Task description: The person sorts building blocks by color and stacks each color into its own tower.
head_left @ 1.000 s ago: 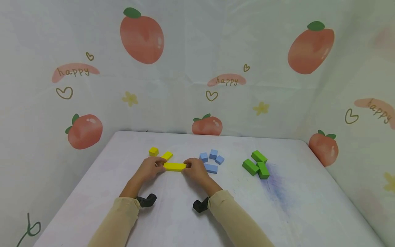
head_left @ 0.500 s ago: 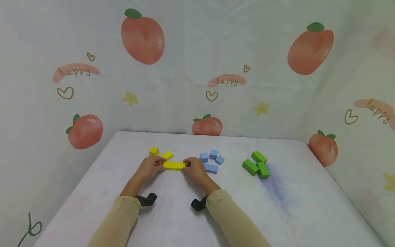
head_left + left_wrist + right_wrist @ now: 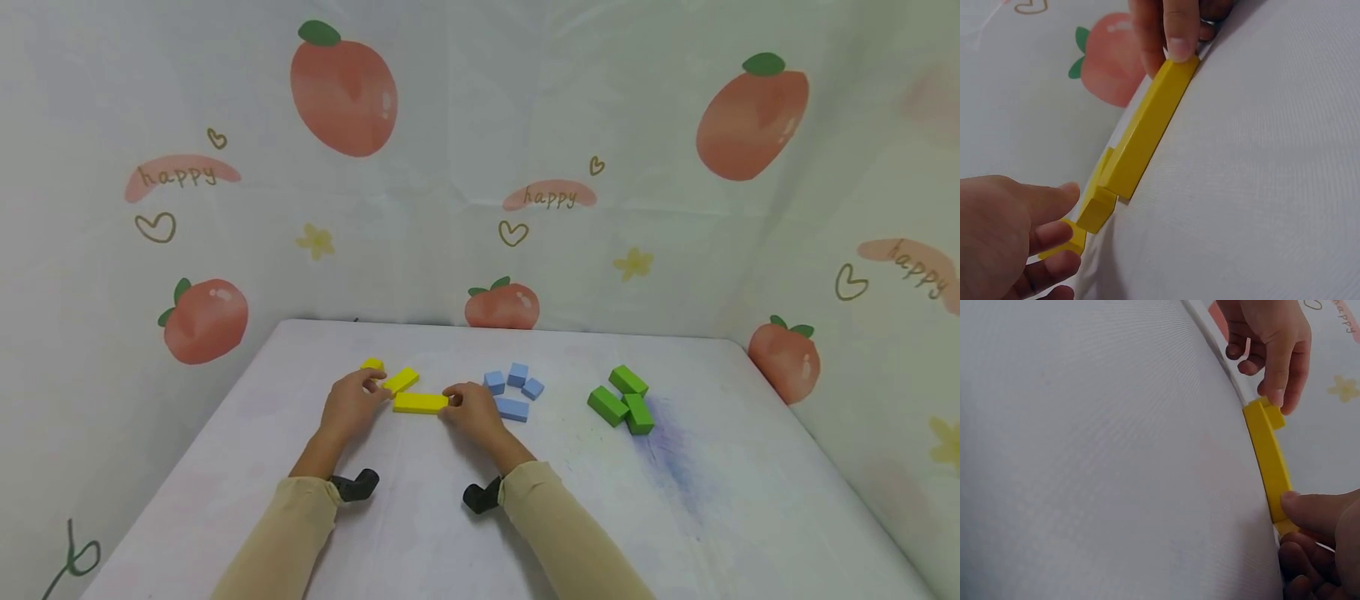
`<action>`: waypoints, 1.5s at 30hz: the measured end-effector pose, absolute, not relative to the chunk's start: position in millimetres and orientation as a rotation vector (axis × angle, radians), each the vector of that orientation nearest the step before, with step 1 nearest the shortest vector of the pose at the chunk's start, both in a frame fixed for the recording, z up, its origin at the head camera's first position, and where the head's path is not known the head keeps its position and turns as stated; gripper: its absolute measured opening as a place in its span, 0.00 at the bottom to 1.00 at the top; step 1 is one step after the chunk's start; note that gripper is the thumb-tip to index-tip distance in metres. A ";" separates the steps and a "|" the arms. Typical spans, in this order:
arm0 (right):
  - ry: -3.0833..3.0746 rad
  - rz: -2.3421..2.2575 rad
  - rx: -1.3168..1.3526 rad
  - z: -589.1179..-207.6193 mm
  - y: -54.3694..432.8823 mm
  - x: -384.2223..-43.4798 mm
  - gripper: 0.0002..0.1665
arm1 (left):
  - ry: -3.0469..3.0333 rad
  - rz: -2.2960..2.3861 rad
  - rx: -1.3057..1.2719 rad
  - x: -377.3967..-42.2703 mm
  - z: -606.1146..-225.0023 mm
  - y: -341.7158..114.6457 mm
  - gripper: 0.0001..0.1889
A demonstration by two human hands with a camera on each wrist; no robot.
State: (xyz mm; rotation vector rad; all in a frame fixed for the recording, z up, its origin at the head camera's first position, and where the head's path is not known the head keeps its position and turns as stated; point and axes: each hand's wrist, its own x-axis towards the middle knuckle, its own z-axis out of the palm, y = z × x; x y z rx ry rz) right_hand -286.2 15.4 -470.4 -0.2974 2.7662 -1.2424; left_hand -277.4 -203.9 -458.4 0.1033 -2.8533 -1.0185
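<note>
- The right hand is pinching the right end of the yellow bar, thumb on the near side and fingers closing behind it.
- The left hand is holding nothing — its thumb and fingers are standing apart in a half-open curve beside the short yellow block. Whether a fingertip is touching that block, I cannot tell.
- The bar is lying lengthwise between the two hands, its left end free.
- The short block is resting at a slant just behind the bar's left end; contact between the two is unclear.
- The yellow cube is sitting farther back, partly hidden by the left hand.
- The long blue block is lying just beside the right hand, with three small blue blocks grouping behind it.
- Three green blocks are clustering well off to the right — a purplish smudge is spreading over the white table near them.
- Beige sleeves are covering both forearms, and black wrist pieces are poking out at the cuffs.
- A fruit-printed cloth is hanging behind.
</note>
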 end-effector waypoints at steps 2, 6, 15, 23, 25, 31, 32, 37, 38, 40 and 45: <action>2.774 -1.240 -0.302 -470.9 15.4 -285.8 0.17 | -2.845 -1.035 0.113 -276.7 -458.4 -204.1 0.20; 2.793 -1.230 -0.321 -472.3 15.7 -285.4 0.17 | -2.842 -1.066 0.120 -275.5 -459.3 -203.7 0.21; 2.797 -1.238 -0.324 -473.0 15.9 -284.3 0.18 | -2.849 -1.060 0.122 -276.4 -463.1 -203.3 0.21; 2.804 -1.244 -0.314 -475.6 15.2 -284.8 0.18 | -2.860 -1.032 0.107 -278.7 -468.1 -204.1 0.22; 2.804 -1.244 -0.312 -475.4 15.0 -284.9 0.18 | -2.862 -1.015 0.101 -279.4 -469.1 -204.2 0.22; 2.807 -1.246 -0.339 -471.9 16.0 -282.3 0.18 | -2.868 -0.967 0.096 -279.1 -468.5 -202.1 0.22; 2.810 -1.244 -0.349 -471.3 16.1 -281.8 0.18 | -2.871 -0.960 0.100 -278.7 -467.7 -201.4 0.22; 2.816 -1.241 -0.360 -469.3 16.4 -280.1 0.18 | -2.893 -0.939 0.112 -277.8 -465.0 -199.2 0.21; 2.816 -1.239 -0.358 -469.5 16.4 -280.3 0.18 | -2.896 -0.936 0.110 -278.2 -465.3 -199.3 0.21; 2.818 -1.239 -0.357 -469.9 16.7 -280.5 0.18 | -2.898 -0.934 0.108 -278.9 -465.7 -199.0 0.21; 2.824 -1.242 -0.371 -472.1 17.6 -281.2 0.17 | -2.910 -0.941 0.132 -279.7 -465.7 -198.0 0.21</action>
